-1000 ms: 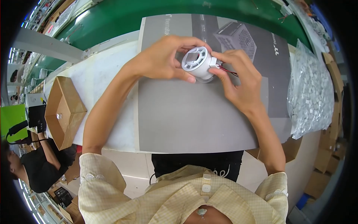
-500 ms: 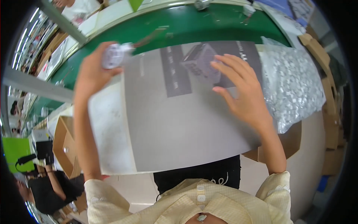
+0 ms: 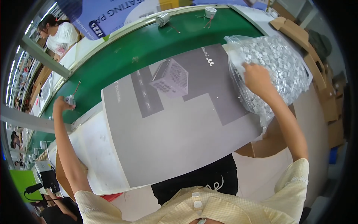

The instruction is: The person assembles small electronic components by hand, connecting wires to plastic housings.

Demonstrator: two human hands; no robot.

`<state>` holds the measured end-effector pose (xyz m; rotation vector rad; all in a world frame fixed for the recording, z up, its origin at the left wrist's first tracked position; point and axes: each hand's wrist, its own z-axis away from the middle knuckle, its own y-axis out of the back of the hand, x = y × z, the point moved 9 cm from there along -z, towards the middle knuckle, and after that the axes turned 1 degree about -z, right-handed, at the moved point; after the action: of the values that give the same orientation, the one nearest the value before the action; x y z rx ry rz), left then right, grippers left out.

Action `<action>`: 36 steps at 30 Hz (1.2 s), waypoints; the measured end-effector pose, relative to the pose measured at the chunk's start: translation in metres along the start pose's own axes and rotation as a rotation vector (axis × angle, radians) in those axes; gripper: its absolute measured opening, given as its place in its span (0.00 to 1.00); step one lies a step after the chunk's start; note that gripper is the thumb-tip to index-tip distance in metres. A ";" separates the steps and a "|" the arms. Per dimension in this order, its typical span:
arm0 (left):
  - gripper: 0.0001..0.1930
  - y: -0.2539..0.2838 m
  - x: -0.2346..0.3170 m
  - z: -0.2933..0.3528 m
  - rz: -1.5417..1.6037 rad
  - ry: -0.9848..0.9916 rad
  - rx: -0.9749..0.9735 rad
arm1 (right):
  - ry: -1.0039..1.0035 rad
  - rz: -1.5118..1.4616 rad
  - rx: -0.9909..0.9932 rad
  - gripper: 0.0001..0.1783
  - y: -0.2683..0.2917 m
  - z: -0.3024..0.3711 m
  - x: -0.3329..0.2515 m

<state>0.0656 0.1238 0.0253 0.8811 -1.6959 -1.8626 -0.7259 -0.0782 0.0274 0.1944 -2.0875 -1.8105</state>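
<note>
My left hand point(image 3: 61, 106) is stretched to the far left, over the green work surface point(image 3: 89, 80). Its fingers are around a small white cup-shaped part with thin reddish wires point(image 3: 71, 100); the part looks low over the surface or touching it. At the right, my right hand point(image 3: 258, 79) is at a clear plastic bag point(image 3: 285, 63) packed with small white pieces. Its fingers are curled together at the bag's left side, and what is between them cannot be made out. Between my arms lies a large grey printed sheet point(image 3: 167, 149).
Two similar white parts with wires, one tilted point(image 3: 163, 19) and one upright point(image 3: 210, 12), are at the back of the green surface. Cardboard boxes point(image 3: 270, 143) stand below right and far right. A metal post point(image 3: 46, 56) rises at left. Other people point(image 3: 61, 39) work beyond.
My left hand has carried the white part from the sheet's left edge out to the far left. My right hand has gone from open above the sheet to the bag, its fingers now curled.
</note>
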 end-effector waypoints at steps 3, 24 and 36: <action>0.31 0.052 0.066 -0.001 -0.039 -0.364 0.403 | 0.173 -0.141 0.195 0.21 0.003 -0.017 -0.028; 0.34 0.068 0.563 -0.054 0.202 -1.241 0.418 | 0.036 -0.116 0.109 0.14 -0.006 -0.043 0.014; 0.30 0.056 0.383 0.221 1.267 -0.549 -0.918 | 0.386 -0.827 0.323 0.23 0.113 0.061 -0.099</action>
<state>-0.3615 -0.0051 0.0319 -0.9401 -0.9073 -1.5743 -0.6411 0.0309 0.1125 1.5474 -2.1318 -1.5806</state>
